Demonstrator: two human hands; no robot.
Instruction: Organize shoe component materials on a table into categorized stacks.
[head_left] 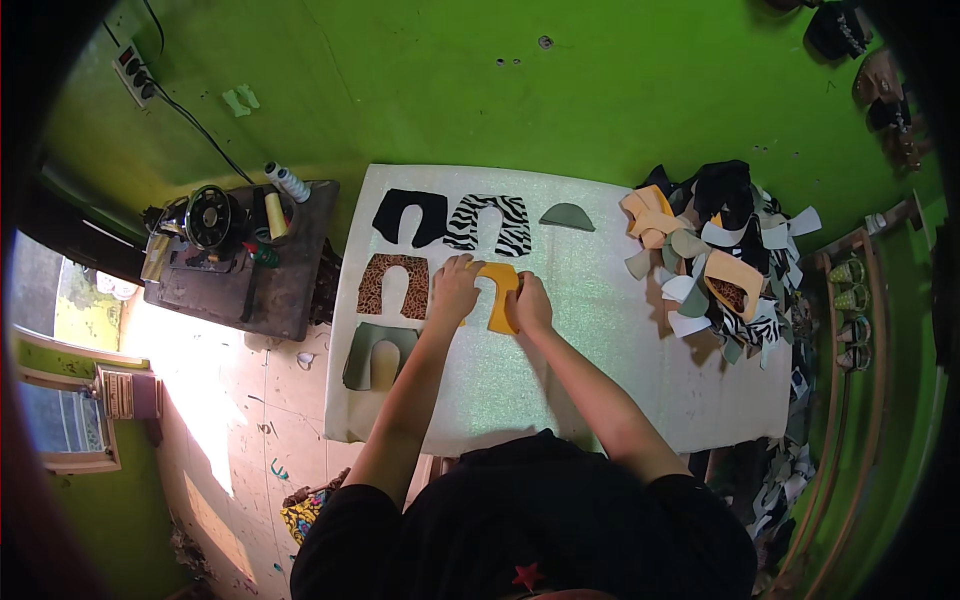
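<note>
A yellow arch-shaped cut piece [504,292] lies on the white-covered table [590,370] in front of me. My left hand [457,287] has its left side, with the fingers curled at the upper edge and partly hiding it. On its right side my right hand [533,303] grips the edge, fingertips mostly out of sight. Around it are similar arch-shaped pieces: black [430,218], zebra-striped [513,228], leopard-print [368,287] and grey-green [360,350]. A grey-green half-round piece [567,216] sits farther back to the right.
A heap of mixed fabric scraps [735,250] covers the table's right end, with more scraps [780,510] below. At left stands a sewing machine [210,218] on a dark stand [270,300], beside thread cones [287,183]. A green wall [450,90] rises behind; sandals [850,300] hang at right.
</note>
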